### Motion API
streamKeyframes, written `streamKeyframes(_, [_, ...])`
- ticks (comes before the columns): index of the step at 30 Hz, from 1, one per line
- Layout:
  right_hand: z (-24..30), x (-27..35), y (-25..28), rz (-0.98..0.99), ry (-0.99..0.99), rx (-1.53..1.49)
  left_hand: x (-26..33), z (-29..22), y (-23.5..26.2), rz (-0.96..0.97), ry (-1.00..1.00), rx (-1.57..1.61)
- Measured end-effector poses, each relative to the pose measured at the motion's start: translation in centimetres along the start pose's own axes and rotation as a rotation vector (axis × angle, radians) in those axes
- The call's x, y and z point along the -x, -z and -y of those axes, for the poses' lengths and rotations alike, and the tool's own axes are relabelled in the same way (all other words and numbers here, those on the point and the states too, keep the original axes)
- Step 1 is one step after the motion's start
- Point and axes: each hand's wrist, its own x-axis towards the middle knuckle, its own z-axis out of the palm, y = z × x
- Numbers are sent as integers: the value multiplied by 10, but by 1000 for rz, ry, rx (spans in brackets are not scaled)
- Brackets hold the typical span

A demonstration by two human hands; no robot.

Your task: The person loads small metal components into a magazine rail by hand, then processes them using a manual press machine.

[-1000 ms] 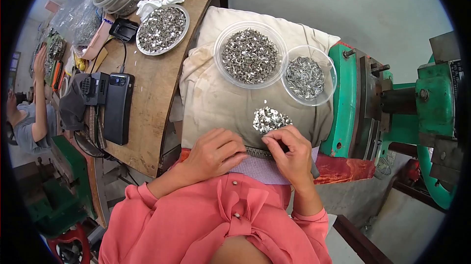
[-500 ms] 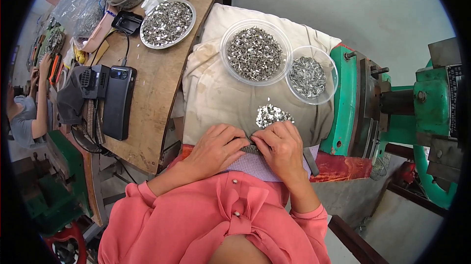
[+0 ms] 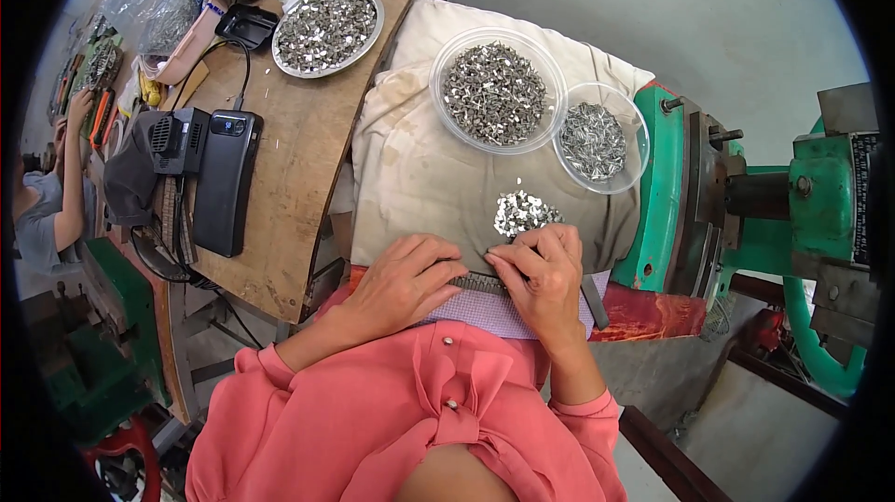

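At the strip [image 3: 480, 284], the right hand [image 3: 543, 280] has edged away from the left hand [image 3: 406, 283]; I cannot tell their grips. The machine's [image 3: 825, 187] label [image 3: 865, 196] bears writing.

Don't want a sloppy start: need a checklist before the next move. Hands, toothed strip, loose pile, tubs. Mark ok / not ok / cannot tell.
1. Strip in view: ok, it shows between the hands, partly covered by the right hand.
2. Part pinched in the right hand: cannot tell, the fingers hide it.
3. Left hand apart from the right: ok, there is a gap between them.
4. Pile fully gathered: not ok, a stray piece lies apart on its far side.
5. Large tub and small tub upright: ok, both hold metal parts.
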Motion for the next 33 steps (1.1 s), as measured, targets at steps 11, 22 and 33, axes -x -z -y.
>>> streamKeyframes(11, [1, 4, 3, -9, -44, 28, 25, 3, 5, -62, 103, -76])
streamKeyframes(22, [8, 4, 4, 6, -158, 7, 25, 1, 11, -240, 241, -186])
streamKeyframes(33, [24, -6, -6, 214, -208, -159, 21, 3, -1, -145, 102, -114])
